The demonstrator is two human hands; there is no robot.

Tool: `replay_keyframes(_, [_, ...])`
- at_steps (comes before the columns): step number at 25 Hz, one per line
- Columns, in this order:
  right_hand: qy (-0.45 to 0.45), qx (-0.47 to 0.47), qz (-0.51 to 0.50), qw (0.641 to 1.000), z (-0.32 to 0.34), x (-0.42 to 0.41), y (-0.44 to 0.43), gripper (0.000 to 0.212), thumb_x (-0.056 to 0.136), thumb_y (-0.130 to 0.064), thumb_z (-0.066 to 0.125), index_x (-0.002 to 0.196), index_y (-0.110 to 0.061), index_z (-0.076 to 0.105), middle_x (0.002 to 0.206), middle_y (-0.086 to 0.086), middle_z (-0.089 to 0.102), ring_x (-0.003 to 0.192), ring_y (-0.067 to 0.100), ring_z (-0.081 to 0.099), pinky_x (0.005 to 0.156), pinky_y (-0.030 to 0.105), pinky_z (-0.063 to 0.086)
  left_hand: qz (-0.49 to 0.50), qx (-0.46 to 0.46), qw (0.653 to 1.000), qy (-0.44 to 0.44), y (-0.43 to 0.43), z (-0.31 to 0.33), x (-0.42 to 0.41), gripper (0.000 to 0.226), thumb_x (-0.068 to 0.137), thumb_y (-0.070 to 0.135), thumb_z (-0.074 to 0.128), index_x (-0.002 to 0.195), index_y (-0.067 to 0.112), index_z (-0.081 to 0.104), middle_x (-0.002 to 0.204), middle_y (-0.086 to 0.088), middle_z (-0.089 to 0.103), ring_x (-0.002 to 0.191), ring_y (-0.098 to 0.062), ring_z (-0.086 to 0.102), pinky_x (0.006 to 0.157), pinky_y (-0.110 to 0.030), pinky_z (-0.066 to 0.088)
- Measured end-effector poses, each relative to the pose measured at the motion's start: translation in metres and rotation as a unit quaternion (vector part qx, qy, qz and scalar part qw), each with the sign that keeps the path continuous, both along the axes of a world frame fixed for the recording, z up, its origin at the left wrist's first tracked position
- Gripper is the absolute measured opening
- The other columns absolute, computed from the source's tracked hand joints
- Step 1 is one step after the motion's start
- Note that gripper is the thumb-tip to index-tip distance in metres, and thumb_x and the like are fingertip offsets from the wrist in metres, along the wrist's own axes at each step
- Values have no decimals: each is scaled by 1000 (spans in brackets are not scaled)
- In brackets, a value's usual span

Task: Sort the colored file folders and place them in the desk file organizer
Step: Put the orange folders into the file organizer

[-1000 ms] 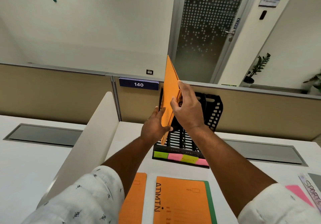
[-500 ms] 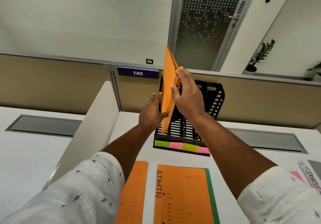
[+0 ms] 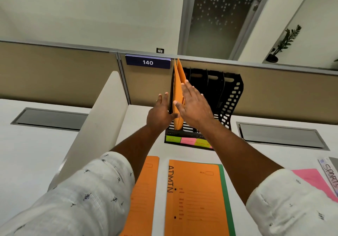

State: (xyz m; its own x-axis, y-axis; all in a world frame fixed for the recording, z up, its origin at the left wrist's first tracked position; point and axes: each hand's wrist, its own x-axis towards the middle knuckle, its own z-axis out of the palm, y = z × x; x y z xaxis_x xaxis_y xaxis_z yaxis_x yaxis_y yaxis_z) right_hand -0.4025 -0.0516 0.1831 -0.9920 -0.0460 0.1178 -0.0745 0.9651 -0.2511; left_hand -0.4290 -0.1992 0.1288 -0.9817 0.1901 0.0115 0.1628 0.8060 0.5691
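An orange folder (image 3: 178,82) stands upright in the leftmost slot of the black file organizer (image 3: 232,96) at the back of the desk. My left hand (image 3: 161,113) is open against the organizer's left wall, thumb by the folder's lower edge. My right hand (image 3: 195,107) lies flat and open against the folder's right face, fingers spread. Near me on the desk lie an orange folder (image 3: 144,190) and an orange folder marked ADMIN (image 3: 193,199) on top of a green folder (image 3: 225,199). A pink folder (image 3: 311,179) lies at the right.
Coloured sticky labels (image 3: 186,141) line the organizer's front edge. Its other slots hold nothing. A white divider panel (image 3: 95,118) rises on the left. A strip marked SPORTS (image 3: 331,173) lies far right. Grey cable hatches (image 3: 49,118) (image 3: 281,136) flank the organizer.
The orange folder went down from above the organizer into its leftmost slot. Both hands opened from their grip on it and now rest flat beside it.
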Motion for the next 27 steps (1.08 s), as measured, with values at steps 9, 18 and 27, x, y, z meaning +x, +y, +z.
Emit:
replay_keyframes(9, [121,-82,-24,989,-37,91,-16,73,102,-46,43,160,-14,12,169,5,3,155,20,1,125,48,9,5,-14,1000,-27,-45,-36,74,104,84,64,66,161,21,11,169,-8,12,151,-32,29,113,-54,40])
replay_keyframes(18, [21,-84,-28,996,-112,195,-36,72,102,-51,41,160,-17,14,169,4,7,155,20,6,124,45,15,5,-36,997,-64,-95,-80,182,106,84,71,61,162,21,10,169,-9,11,151,-31,28,115,-53,38])
replay_keyframes(27, [-183,-61,11,981,-186,297,-69,77,102,-53,40,161,-20,3,169,-1,-7,155,17,-1,126,35,10,83,-124,966,-212,-173,-154,292,111,82,71,62,162,21,3,169,-11,9,154,-31,16,120,-57,27])
